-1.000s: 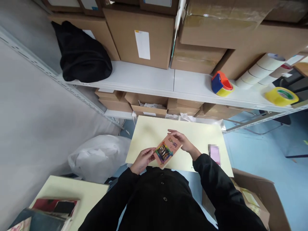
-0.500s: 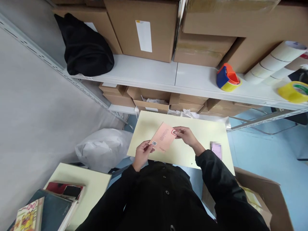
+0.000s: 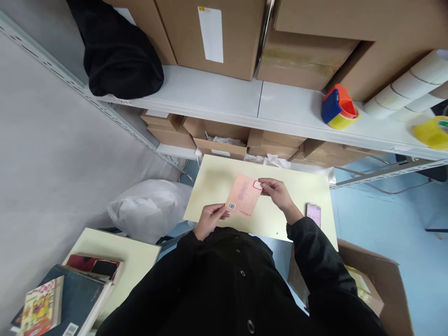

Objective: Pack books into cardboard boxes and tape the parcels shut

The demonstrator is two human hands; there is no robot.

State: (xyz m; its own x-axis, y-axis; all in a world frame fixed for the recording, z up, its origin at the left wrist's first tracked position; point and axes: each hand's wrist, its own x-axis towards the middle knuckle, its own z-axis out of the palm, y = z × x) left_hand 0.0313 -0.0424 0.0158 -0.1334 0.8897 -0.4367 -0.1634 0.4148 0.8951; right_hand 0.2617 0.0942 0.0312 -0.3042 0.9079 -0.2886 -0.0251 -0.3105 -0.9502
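A thin pink booklet is held up, tilted, over the pale yellow table. Printed text lines, a barcode at its lower left and a red-framed label at its upper right show on the side facing me. My left hand pinches its lower left corner between thumb and fingers. With thumb and fingertips, my right hand grips the upper right corner beside the red-framed label. A phone with a lit, blurred screen lies on the table near my right forearm.
Ahead, a shelf carries cardboard boxes, a black cloth bundle, a tape dispenser and tape rolls. Left are a white plastic bag and a side table with books. An open carton stands at the lower right.
The booklet has turned more squarely toward me, and both hands have shifted slightly with it, still holding its corners. The camera view has moved a little.
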